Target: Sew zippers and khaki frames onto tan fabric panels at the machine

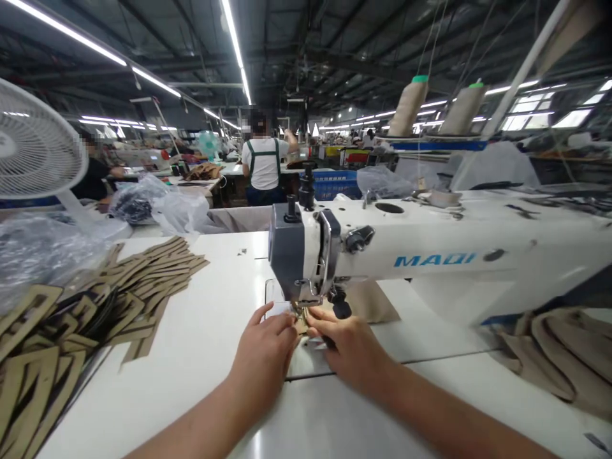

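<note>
A small tan fabric piece (pixel 302 326) lies beneath the needle and presser foot of the white sewing machine (pixel 430 245). My left hand (pixel 268 350) is at its left edge, fingers bent and fingertips closed on it. From the other side my right hand (pixel 354 350) pinches the same piece between thumb and fingers. Both hands are close to the needle area, and their fingertips partly cover the piece. A larger flat tan fabric panel (pixel 375 301) extends behind the right hand, under the machine's arm; whether it joins the small piece I cannot tell.
Many tan fabric strips (pixel 157 268) are heaped on the left of the white table (pixel 220 274). Folded tan fabric (pixel 568 357) lies at the right. A white fan (pixel 29 140), plastic bags (pixel 176 207) and thread cones (pixel 408 107) stand around. Ahead, a person (pixel 264 162) faces away.
</note>
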### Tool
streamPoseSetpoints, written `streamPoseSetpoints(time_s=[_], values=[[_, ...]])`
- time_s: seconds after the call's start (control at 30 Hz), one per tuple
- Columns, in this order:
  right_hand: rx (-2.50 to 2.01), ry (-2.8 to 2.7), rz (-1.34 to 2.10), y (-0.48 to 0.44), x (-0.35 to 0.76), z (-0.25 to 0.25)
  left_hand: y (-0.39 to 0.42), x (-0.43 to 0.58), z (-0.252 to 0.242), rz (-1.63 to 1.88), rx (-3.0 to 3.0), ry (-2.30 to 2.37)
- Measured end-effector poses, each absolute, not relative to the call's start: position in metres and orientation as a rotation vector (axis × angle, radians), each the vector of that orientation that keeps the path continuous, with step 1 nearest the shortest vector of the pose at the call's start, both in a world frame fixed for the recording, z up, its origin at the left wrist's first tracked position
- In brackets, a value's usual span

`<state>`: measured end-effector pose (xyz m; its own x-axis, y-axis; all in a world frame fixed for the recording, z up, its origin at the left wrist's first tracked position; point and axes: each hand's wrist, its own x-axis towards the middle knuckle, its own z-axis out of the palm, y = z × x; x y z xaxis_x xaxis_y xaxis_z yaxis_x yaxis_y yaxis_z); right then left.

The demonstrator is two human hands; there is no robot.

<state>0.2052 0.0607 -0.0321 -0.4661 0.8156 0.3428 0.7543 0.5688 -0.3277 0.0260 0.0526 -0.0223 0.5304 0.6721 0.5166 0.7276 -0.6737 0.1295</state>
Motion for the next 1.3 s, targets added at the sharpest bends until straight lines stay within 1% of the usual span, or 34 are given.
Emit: streamPoseSetpoints(time_s=[0.4, 0.63, 0.93, 1.3], values=[[-1.257, -2.303, 0.179, 0.067, 0.202, -0.033, 0.060, 0.025, -0.029, -0.822, -2.624, -1.116], [-1.203, -2.289, 0.127, 0.071, 0.203, -0.042, 0.059, 0.027, -0.037, -0.883, -2.582, -1.184], [-1.169, -2.295, 0.047, 0.074, 0.204, -0.046, 0.060, 0.026, -0.035, -0.859, -2.602, -1.193], [-1.257, -2.319, 0.028, 0.076, 0.202, -0.039, 0.064, 0.023, -0.027, -0.790, -2.616, -1.118]])
